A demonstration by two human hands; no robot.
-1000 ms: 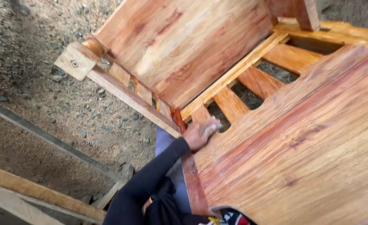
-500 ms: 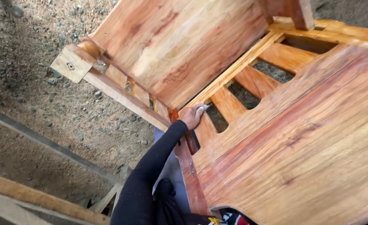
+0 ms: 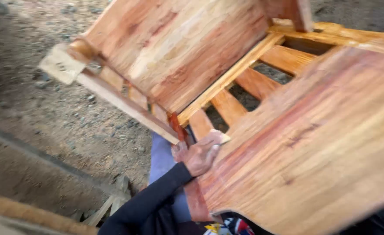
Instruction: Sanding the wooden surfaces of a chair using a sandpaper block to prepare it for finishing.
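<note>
Left hand (image 3: pixel 199 155) on grainy reddish board (image 3: pixel 313 165)

One hand (image 3: pixel 199 153) of the person shows in the head view, bare from the wrist down, with no glove, ring or watch visible. The picture is blurred, so finer detail on the fingers cannot be told. Above the wrist the arm is covered by a long black sleeve (image 3: pixel 150 200) of snug, smooth fabric that ends in a plain cuff right at the wrist. The sleeve carries no stripes or patches that can be made out. It widens toward the elbow, where the cloth bunches into a few soft folds.
</note>
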